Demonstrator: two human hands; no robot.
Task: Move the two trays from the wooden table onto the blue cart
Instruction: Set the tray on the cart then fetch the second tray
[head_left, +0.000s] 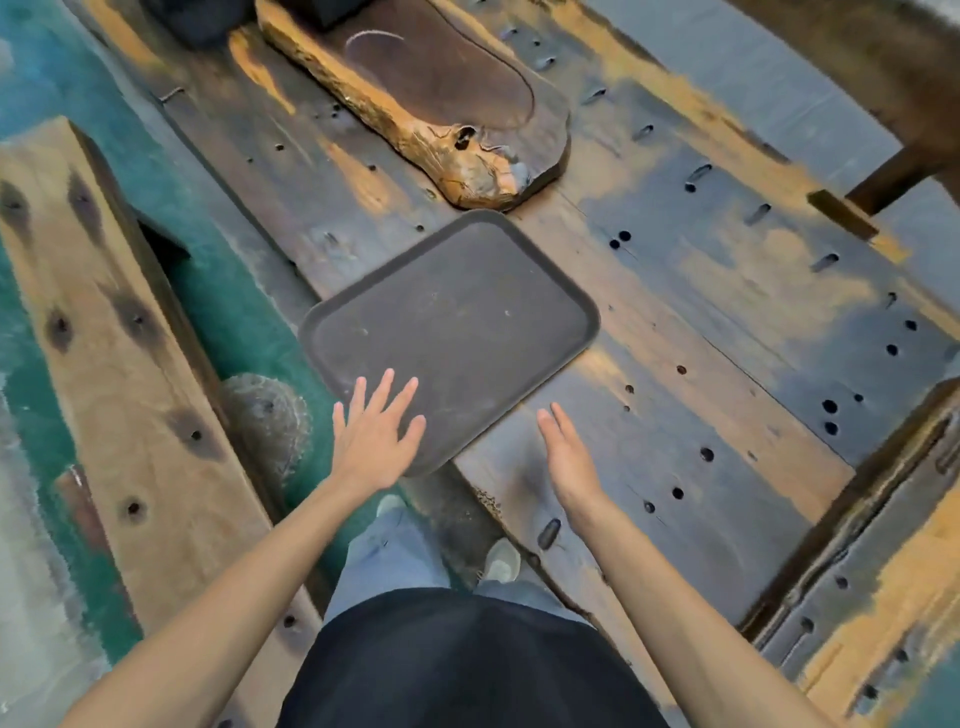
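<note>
The tray (457, 317), dark and rectangular with rounded corners and a low raised rim, lies flat on the wooden table (701, 322), turned at an angle to the planks. Its near corner juts over the table's edge toward me, above the green floor (228, 291). I see only this one tray.

My left hand (376, 434) is spread flat, fingers (382, 387) splayed, over the tray's near corner; whether the palm presses the surface or hovers just above it I cannot tell. It grips nothing. My right hand (566, 457) is also released, held edge-on with fingers straight and together, just beside the tray's near right edge and above the bare planks, not touching the tray.

Past the tray's far corner, almost touching it, lies a carved wooden slab (431, 98) with a pale, rough bark edge and a shallow dark hollow. The table top is worn, patched blue-grey and orange-brown, and dotted with dark holes. On my left a long pale wooden bench (104, 332) with dark knots runs alongside the table. Below I see my dark top, light trousers and pale shoes (503, 558).
</note>
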